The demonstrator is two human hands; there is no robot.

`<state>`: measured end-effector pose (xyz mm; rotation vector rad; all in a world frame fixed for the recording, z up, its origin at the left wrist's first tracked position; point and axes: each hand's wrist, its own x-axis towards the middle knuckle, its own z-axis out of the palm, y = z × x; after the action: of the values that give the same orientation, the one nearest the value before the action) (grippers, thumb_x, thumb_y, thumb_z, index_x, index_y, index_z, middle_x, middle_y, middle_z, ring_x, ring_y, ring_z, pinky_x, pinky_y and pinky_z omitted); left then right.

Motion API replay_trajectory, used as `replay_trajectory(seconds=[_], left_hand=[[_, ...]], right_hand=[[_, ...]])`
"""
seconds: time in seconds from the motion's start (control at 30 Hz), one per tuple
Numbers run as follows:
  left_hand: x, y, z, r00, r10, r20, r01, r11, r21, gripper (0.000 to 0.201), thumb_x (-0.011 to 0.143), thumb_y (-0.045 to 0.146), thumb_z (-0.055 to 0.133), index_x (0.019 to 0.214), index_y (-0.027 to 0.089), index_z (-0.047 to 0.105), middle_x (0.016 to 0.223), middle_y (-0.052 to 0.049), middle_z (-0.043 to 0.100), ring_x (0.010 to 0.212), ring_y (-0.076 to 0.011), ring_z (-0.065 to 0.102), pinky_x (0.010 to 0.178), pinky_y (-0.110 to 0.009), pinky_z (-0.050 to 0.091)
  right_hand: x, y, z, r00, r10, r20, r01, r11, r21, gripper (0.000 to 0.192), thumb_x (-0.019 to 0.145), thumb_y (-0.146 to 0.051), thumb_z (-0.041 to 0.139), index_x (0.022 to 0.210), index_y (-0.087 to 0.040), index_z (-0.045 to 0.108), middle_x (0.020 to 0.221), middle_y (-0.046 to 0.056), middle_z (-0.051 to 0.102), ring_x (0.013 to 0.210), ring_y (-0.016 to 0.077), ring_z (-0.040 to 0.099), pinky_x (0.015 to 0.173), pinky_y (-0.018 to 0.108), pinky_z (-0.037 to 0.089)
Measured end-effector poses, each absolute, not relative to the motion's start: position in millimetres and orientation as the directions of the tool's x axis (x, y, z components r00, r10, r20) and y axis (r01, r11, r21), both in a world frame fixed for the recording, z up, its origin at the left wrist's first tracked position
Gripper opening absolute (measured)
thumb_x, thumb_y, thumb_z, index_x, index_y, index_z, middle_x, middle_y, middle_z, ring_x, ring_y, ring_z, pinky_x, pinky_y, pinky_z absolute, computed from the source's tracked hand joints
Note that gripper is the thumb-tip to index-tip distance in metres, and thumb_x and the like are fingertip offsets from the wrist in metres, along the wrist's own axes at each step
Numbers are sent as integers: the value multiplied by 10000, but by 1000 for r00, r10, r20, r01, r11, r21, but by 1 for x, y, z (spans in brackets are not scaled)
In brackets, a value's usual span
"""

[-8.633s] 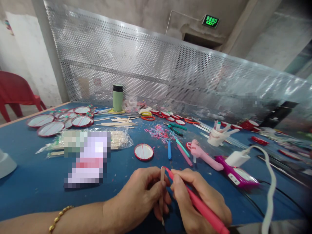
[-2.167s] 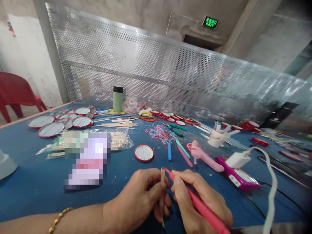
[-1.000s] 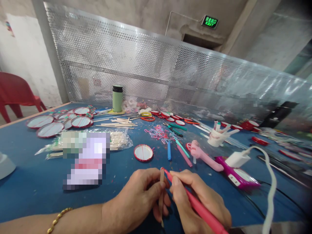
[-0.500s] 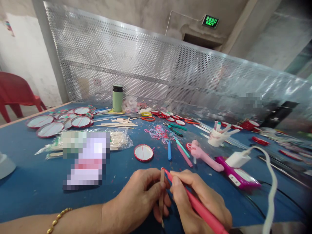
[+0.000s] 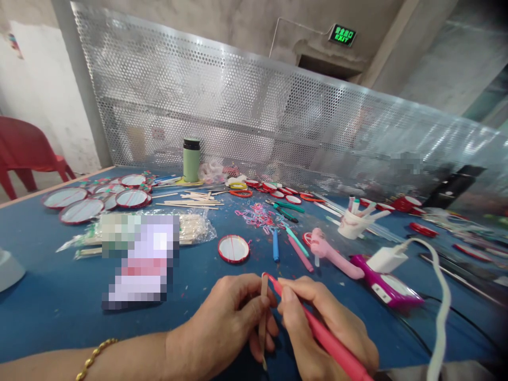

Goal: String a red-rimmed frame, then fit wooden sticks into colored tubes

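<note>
My left hand [image 5: 234,323] pinches a thin flat wooden craft stick [image 5: 262,317] upright between thumb and fingers. In my right hand [image 5: 329,323] is a pinkish-red pen-shaped tool [image 5: 323,333] with a thick barrel and a narrow tip, held like a pen. That tip meets the upper end of the stick; I cannot make out exactly what kind of tip it is. Just beyond my hands lies a small round red-rimmed disc [image 5: 234,248] with a pale face. A blue pen-shaped tool [image 5: 275,246] and a pink one [image 5: 300,254] lie farther off.
Wooden sticks in a plastic bag [image 5: 194,227] lie behind a blurred-out flat object [image 5: 146,264]. Large red-rimmed discs [image 5: 82,210] overlap at left. A green bottle [image 5: 191,161] stands at the back. Right of my hands are a purple power strip [image 5: 387,288] and a white cable [image 5: 443,301].
</note>
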<state>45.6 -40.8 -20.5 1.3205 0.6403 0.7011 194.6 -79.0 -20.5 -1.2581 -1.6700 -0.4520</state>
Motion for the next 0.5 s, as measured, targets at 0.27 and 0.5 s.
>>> replay_trajectory(seconds=[0.27, 0.5], left_hand=[[46, -40, -21, 639, 769, -12, -100, 99, 990, 343, 884, 476, 529, 777, 150, 535, 652, -16, 599, 469, -79, 535, 470, -183, 450], [46, -41, -20, 639, 769, -21, -101, 111, 989, 352, 882, 481, 530, 770, 147, 538, 649, -19, 609, 457, -70, 525, 467, -177, 442]], right_hand=[[193, -79, -16, -17, 551, 834, 877, 409, -253, 174, 901, -266, 576, 831, -224, 728, 722, 0, 762, 628, 160, 735, 676, 222, 590], [189, -79, -21, 109, 540, 835, 860, 369, -352, 191, 904, -304, 574, 809, -236, 725, 746, 3, 767, 692, 181, 743, 692, 240, 577]])
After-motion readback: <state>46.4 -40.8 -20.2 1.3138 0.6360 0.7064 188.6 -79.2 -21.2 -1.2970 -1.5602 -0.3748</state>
